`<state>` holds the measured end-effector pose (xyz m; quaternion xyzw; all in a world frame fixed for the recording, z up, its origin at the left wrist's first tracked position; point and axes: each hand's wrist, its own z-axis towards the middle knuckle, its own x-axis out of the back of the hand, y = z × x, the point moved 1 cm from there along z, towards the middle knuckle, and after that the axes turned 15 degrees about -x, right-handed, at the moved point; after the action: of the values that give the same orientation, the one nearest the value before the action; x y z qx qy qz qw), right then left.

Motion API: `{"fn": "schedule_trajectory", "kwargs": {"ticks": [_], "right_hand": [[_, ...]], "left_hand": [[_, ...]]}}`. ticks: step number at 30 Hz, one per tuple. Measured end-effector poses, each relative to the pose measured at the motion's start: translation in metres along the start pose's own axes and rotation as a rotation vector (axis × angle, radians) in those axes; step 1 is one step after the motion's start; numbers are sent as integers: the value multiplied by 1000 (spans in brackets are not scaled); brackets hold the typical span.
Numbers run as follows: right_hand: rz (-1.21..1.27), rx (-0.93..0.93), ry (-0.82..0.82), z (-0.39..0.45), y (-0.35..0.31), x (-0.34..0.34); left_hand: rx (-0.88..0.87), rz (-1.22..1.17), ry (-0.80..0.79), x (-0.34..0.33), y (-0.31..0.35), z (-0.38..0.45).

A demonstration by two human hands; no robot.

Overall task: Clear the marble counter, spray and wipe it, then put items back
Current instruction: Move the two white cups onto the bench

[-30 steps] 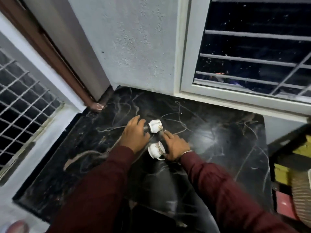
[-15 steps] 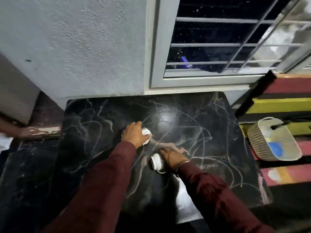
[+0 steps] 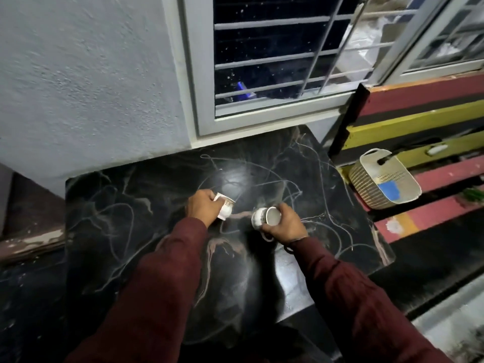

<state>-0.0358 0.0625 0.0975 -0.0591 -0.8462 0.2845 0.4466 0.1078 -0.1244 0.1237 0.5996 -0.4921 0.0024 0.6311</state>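
Both cups have come up off the black marble desk [image 3: 131, 205] since a moment ago: left hand [image 3: 203, 206] grips one cup [image 3: 225, 209], right hand [image 3: 284, 222] tilts the other cup [image 3: 264, 217]; a basket [image 3: 379, 184] sits right of them.

Black marble counter [image 3: 157, 205], pale and pinkish veins, glossy, glare spot near back edge. Abuts grey textured wall [image 3: 78, 87]. Surface bare where visible.

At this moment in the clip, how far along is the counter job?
Early. The marble counter is bare except for what the hands hold. In hand: the left hand has a white cup and the right hand a second cup, both tilted. No spray bottle or cloth in view, so spraying, wiping and returning items remain.
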Motion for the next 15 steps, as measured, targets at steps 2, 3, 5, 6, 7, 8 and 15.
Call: {"fn": "schedule_trajectory", "kwargs": {"ticks": [2,3,5,6,7,8,15], "right_hand": [[103,-50,53,-2,6,18],[167,-74,82,-2,11,30],[321,-129,119,-1,19,51],[407,-156,137,-1,28,65],[482,-180,153,0,36,77],[555,-208,156,2,48,94],[1150,-268,-41,3,136,203]], "left_hand": [[27,-151,39,-9,22,-5],[24,-226,55,-14,37,-8],[8,-356,45,-26,64,-15],[-8,-405,21,-36,80,-20],[-15,-454,-5,-45,94,-25],[-23,-493,-34,-57,110,-29],[-130,-605,-63,-151,202,-57]]}}
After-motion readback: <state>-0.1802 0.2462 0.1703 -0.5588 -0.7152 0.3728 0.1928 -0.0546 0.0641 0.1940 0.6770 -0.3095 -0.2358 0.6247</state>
